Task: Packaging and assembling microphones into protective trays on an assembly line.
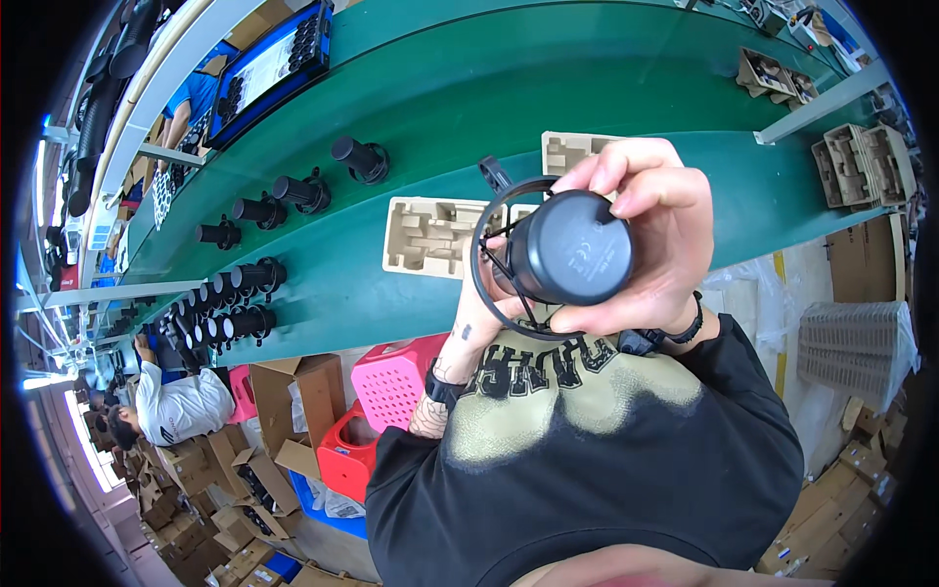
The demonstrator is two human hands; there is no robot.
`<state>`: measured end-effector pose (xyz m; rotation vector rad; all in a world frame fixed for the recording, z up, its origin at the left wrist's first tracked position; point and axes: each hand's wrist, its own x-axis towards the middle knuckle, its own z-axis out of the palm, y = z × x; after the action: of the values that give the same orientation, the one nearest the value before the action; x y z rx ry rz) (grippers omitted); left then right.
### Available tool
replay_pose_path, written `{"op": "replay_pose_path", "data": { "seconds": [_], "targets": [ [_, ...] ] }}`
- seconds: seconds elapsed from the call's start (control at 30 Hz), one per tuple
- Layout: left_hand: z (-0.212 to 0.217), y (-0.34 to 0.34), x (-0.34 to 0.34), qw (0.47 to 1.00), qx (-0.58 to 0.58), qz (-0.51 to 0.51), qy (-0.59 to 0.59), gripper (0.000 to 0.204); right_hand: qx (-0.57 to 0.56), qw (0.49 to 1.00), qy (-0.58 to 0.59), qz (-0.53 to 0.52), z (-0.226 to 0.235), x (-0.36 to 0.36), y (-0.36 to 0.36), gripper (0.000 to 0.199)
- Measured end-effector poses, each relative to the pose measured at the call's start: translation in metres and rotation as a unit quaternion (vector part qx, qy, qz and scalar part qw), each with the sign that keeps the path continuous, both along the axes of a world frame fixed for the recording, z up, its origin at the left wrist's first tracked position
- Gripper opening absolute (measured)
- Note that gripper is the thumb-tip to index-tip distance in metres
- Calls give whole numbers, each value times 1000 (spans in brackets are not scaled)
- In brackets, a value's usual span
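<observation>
Up close in front of my chest is a black cylindrical microphone (572, 249), tilted so its round flat end faces up. A thin black ring mount (476, 256) with dark cords surrounds its body, and a small clip (494, 173) sticks out from the ring. My right hand (665, 225) grips the cylinder from the right, fingertips over the far rim and thumb at the near side. Behind the ring, my left hand (477, 298) holds the assembly from the left; most of its fingers are hidden. Beyond my hands, a beige molded pulp tray (423, 235) lies on the green table.
Several similar black microphones (303, 193) stand on the green bench (460, 108) at left. Another pulp tray (572, 147) lies behind my hands; more trays (861, 166) are stacked far right. Pink and red stools (396, 386) and cartons (303, 401) sit below. A co-worker (186, 406) is at left.
</observation>
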<state>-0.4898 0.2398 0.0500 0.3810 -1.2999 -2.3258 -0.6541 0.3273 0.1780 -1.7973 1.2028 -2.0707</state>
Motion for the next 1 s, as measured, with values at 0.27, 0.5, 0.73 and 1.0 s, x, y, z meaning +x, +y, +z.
{"op": "replay_pose_path", "data": {
  "seconds": [0.27, 0.5, 0.73, 1.0],
  "targets": [
    [7, 1, 10, 987, 87, -136, 12, 87, 85, 993, 56, -52, 8, -5, 7, 63],
    [34, 4, 16, 962, 114, -248, -3, 88, 117, 990, -33, -70, -5, -12, -2, 47],
    [46, 7, 17, 938, 107, -329, -1, 92, 139, 980, -139, -23, -17, -11, -14, 49],
    [79, -4, 23, 918, 103, -361, 127, 74, 223, 938, -258, 59, -39, 0, -25, 52]
  ]
}}
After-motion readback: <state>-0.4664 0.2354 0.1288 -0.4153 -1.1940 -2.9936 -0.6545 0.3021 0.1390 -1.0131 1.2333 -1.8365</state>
